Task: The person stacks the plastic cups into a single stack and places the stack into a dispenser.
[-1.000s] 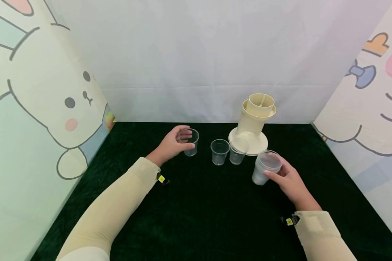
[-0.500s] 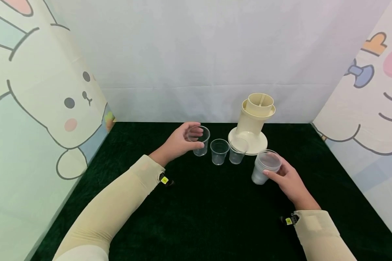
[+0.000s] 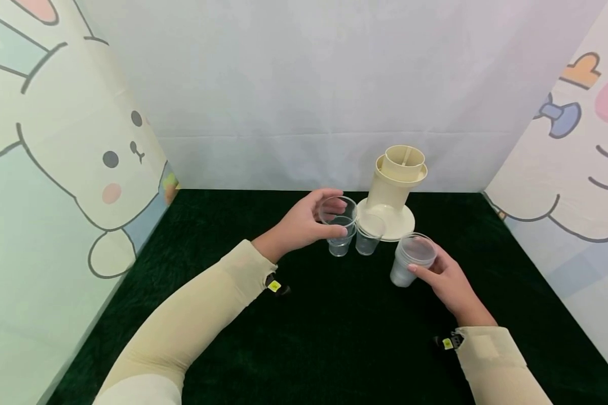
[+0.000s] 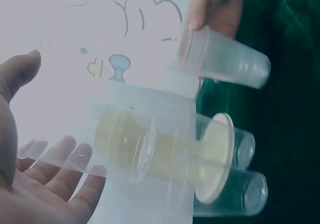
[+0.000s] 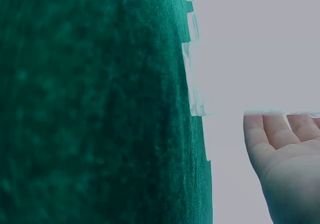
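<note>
Left hand (image 3: pixel 304 225) is grasping a clear, tapered plastic cup (image 3: pixel 351 211), thumb on the near side, fingers curling round the far side and showing through the wall. In the head view this cup is overlapping a clear standing plastic cup (image 3: pixel 339 248), and the two outlines are merging; I cannot tell whether its base is touching or entering the one beneath.

A second clear standing cup (image 3: pixel 367 243) is sitting just beside, to the right. Its rim is blurring against a cream plastic dispenser (image 3: pixel 392 194), a column on a round foot, which is standing behind it. In the left wrist view the dispenser is showing only through layers of clear plastic, its edges softening.

Right hand (image 3: pixel 451 284) is gripping a stack of nested, frosted-looking plastic cups (image 3: pixel 404 269), nearest the right side of the dispenser's foot. The thumb is pressing the near side; the other fingers are mostly hiding behind. The nested rims are crowding too closely to count, and whether the base is resting on the dark green cloth (image 3: pixel 329 337) I cannot tell.

The right wrist view is washing out: pale plastic is blending into pale background, with fingertips (image 5: pixel 255 126) disappearing at its edge.
</note>
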{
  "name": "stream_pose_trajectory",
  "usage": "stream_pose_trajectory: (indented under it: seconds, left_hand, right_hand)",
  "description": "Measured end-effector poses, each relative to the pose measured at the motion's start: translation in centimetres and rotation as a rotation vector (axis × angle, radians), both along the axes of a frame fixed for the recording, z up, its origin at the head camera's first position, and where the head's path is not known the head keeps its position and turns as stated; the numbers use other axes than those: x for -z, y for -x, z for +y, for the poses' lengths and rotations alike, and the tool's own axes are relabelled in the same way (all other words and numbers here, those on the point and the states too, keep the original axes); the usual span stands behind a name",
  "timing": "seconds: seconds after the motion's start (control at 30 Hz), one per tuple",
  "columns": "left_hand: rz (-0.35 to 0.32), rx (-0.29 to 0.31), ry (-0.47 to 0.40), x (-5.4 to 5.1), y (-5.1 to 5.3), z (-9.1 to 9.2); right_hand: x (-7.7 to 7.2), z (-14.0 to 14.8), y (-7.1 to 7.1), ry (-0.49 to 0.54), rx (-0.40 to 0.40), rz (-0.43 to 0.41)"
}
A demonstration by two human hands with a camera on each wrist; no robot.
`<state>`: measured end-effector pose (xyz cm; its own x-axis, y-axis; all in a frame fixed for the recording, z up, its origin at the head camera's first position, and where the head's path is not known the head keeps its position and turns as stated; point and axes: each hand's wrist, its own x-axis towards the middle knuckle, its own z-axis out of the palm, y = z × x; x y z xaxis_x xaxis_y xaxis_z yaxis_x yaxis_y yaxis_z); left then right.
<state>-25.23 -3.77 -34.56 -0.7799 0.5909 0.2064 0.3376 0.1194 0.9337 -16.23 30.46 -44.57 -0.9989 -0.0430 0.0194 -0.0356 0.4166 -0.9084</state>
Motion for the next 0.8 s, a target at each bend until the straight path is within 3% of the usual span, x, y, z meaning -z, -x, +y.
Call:
stream_pose_trajectory:
  seconds: [0.33,0.63,0.8]
  left_hand:
    - [-0.012,0.051,-0.008,-1.1,-0.7,3.4]
    - [-0.012,0.056,0.031,-0.7,-1.0,7.1]
    - [-0.024,0.097,0.012,-0.7,-1.1,8.9]
  right_hand:
    - [0.4,0.0,0.0,0.020,-0.011,0.032]
    - [0.7,0.1,-0.1,0.041,-0.021,0.079]
    - [0.8,0.1,-0.2,0.054,-0.031,0.085]
